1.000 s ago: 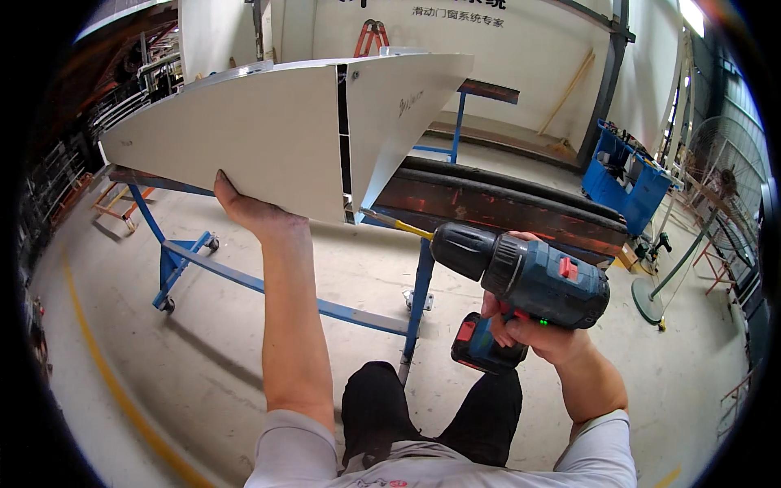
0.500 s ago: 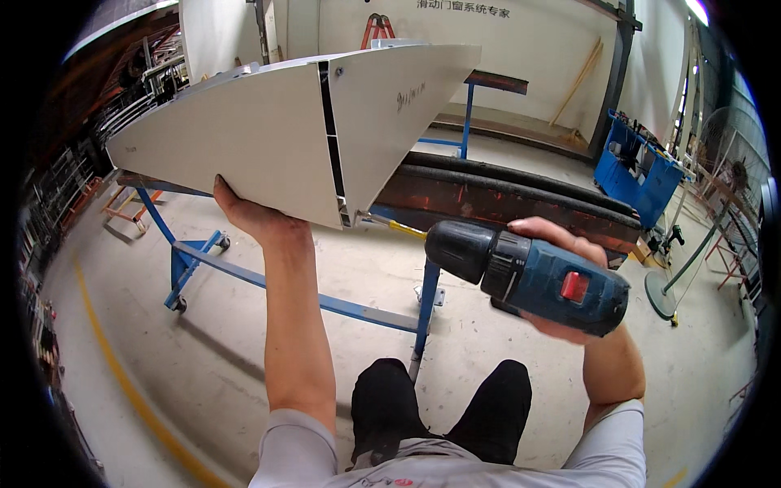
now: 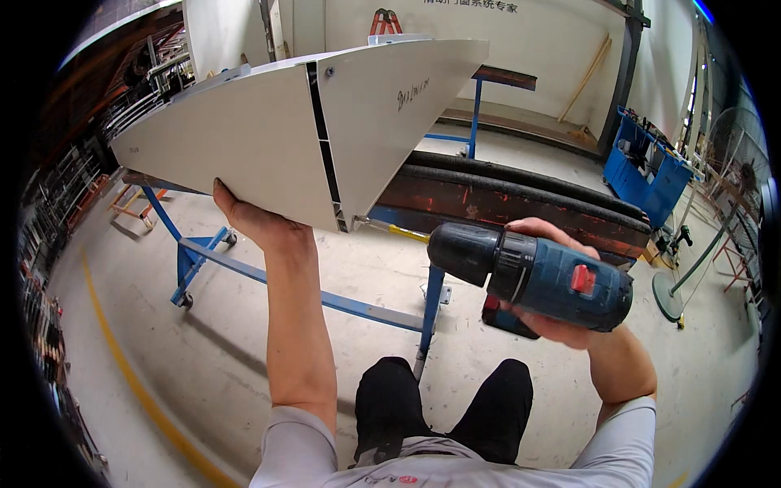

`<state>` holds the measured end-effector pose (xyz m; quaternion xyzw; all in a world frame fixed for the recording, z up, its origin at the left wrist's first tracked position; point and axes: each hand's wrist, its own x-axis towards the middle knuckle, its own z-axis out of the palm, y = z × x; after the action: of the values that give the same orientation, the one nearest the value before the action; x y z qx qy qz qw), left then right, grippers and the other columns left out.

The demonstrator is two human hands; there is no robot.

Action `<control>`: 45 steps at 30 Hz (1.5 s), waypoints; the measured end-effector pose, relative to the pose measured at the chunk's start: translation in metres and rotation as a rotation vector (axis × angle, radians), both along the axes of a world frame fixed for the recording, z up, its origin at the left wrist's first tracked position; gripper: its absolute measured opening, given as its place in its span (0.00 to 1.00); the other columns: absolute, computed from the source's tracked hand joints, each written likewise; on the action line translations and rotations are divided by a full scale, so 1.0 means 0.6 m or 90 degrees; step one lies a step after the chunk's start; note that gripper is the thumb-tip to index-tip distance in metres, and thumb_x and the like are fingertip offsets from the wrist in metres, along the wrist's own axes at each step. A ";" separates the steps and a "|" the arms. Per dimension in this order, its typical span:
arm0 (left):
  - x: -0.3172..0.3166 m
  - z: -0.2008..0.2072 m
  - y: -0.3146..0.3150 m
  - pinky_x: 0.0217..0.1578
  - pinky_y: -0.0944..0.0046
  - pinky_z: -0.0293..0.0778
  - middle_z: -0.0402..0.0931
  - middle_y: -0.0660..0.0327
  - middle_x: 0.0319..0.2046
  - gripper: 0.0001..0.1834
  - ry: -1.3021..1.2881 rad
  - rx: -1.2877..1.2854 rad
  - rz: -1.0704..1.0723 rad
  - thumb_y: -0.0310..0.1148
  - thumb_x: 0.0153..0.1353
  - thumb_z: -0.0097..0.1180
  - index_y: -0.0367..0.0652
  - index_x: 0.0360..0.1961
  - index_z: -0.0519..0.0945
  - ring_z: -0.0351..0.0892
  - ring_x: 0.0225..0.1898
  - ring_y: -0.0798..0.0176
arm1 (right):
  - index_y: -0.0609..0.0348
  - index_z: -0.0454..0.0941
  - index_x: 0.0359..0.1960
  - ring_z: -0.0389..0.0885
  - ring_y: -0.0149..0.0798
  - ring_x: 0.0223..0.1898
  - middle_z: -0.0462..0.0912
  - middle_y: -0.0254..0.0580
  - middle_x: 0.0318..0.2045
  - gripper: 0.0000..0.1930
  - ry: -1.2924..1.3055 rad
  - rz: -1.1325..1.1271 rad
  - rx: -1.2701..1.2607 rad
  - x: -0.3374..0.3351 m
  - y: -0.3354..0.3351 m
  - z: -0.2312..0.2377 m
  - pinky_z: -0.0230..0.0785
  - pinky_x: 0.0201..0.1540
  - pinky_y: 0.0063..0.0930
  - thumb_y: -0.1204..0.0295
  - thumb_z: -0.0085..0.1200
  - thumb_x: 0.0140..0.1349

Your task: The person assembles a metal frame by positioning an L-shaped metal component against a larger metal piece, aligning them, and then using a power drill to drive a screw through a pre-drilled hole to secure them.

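Markings: dark handwriting point(image 3: 412, 95) across the right face of the white panel point(image 3: 220, 134); a tiny mark point(image 3: 134, 150) by the far end of its left face, too small to read. Row of dark printed characters point(image 3: 472, 6) on the back wall, cut by the top edge of view. Small marks on the drill's collar point(image 3: 512, 267), not legible. Small red emblem point(image 3: 407, 480) on the shirt.

Vs 1 s ago: drill point(image 3: 561, 281) is rolled over, so its battery pack point(image 3: 508, 317) is mostly hidden below the body; it was in plain view then. The dark slot point(image 3: 323, 130) between the panel faces leans further left at the top. Bit is at the same lower corner.

Hands are well apart. Left hand point(image 3: 264, 226) is clamped on the panel's lower edge, thumb up on the left face, fingers out of sight underneath. Right hand point(image 3: 563, 332) is wrapped round the drill, fingers over the top and beneath; can't see the trigger. Yellow-banded bit point(image 3: 399, 229) points at the panel's lower corner, beside the slot's bottom end; can't tell if it's touching.

Panel sits over the blue-legged desk point(image 3: 521, 199), near corner jutting toward the person.
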<state>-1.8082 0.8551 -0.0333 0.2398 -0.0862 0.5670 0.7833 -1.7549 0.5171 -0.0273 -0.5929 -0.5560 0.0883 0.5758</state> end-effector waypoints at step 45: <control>-0.028 -0.080 0.107 0.62 0.53 0.69 0.71 0.55 0.60 0.27 0.342 0.143 0.128 0.51 0.72 0.44 0.45 0.64 0.69 0.71 0.60 0.55 | 0.57 0.63 0.71 0.79 0.37 0.51 0.82 0.47 0.54 0.41 0.649 -0.135 -0.068 -0.138 0.009 -0.463 0.68 0.57 0.30 0.80 0.64 0.53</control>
<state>-1.8249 0.9195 -0.0811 0.4737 0.0858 0.5450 0.6864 -1.8378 0.5227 -0.3049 -0.5562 -0.1366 0.3350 0.7482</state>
